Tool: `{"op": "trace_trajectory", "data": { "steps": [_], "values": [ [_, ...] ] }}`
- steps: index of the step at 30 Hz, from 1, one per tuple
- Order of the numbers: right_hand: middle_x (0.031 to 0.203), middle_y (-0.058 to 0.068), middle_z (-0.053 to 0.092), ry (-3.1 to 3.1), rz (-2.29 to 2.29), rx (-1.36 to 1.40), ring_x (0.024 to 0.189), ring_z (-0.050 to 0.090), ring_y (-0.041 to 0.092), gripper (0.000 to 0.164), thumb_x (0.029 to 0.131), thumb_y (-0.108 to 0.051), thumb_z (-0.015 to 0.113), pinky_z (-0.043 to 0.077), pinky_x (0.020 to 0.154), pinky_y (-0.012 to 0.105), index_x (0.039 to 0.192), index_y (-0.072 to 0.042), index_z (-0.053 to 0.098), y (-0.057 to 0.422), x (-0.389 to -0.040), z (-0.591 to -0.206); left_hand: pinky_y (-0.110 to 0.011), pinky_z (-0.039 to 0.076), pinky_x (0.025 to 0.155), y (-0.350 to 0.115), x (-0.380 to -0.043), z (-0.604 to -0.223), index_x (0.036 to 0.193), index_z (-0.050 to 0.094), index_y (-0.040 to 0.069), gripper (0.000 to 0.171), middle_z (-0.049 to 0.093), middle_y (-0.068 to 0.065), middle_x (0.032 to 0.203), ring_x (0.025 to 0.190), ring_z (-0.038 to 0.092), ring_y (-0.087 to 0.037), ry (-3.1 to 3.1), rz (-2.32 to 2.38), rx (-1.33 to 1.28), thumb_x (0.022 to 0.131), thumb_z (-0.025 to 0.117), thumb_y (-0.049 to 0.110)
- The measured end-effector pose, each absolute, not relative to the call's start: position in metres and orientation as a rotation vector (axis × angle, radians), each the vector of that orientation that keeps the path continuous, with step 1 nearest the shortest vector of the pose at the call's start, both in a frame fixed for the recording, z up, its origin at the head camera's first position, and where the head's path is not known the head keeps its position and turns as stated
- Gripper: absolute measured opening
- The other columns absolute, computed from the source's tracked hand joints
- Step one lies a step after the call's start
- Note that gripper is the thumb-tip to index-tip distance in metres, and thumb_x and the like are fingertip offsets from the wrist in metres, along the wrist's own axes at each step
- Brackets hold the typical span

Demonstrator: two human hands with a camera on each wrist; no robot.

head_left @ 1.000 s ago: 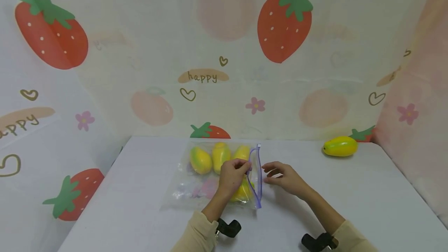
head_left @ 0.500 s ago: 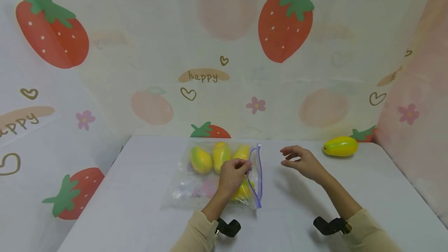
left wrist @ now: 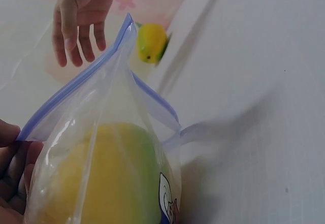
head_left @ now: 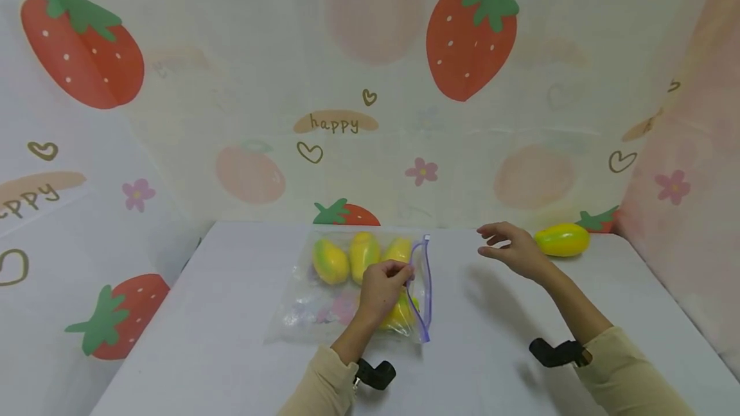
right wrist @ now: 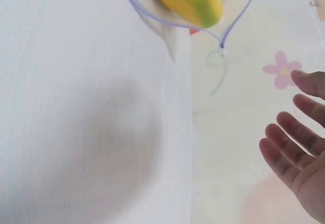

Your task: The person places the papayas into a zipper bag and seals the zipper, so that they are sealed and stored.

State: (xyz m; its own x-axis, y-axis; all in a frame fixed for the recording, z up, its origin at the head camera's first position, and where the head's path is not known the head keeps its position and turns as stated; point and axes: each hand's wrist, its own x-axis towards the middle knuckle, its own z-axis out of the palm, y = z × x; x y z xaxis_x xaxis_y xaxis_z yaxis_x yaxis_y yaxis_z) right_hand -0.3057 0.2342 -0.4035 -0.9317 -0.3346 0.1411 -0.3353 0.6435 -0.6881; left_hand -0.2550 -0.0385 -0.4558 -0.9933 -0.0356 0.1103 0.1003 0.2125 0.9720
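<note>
A clear zip bag with a purple zip edge lies on the white table, its mouth facing right and parted. Inside are several yellow-green mangoes. My left hand pinches the upper lip of the mouth between thumb and fingers. In the left wrist view the lip stands raised above a mango. My right hand is in the air right of the bag, fingers loosely spread and holding nothing. Just beyond it lies a single yellow-green papaya-like fruit, partly overlapped by the hand in the head view.
The white table ends at a back wall hung with strawberry-print cloth. Similar cloth covers the left and right sides. A black camera mount sits on each wrist, below beige sleeves.
My right hand has left the bag's mouth and moved right and away from me, towards the single fruit. My left hand has kept its pinch on the bag.
</note>
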Motion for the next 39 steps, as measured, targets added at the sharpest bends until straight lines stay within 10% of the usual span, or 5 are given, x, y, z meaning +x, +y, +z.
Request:
{"op": "trace_trajectory", "data": {
  "steps": [39],
  "values": [
    [0.114,0.028,0.057,-2.881,0.595,0.573,0.105,0.055,0.044,0.040,0.086,-0.011,0.070,0.048,0.085,0.056,0.121,0.007,0.059,0.298,-0.329,-0.382,-0.019,0.048,0.066,-0.039,-0.251,-0.453,0.091,0.075,0.002,0.024,0.072,-0.006,0.081,0.071,0.058,-0.008,-2.396,-1.886,-0.027,0.091,0.067,0.025]
  ]
}}
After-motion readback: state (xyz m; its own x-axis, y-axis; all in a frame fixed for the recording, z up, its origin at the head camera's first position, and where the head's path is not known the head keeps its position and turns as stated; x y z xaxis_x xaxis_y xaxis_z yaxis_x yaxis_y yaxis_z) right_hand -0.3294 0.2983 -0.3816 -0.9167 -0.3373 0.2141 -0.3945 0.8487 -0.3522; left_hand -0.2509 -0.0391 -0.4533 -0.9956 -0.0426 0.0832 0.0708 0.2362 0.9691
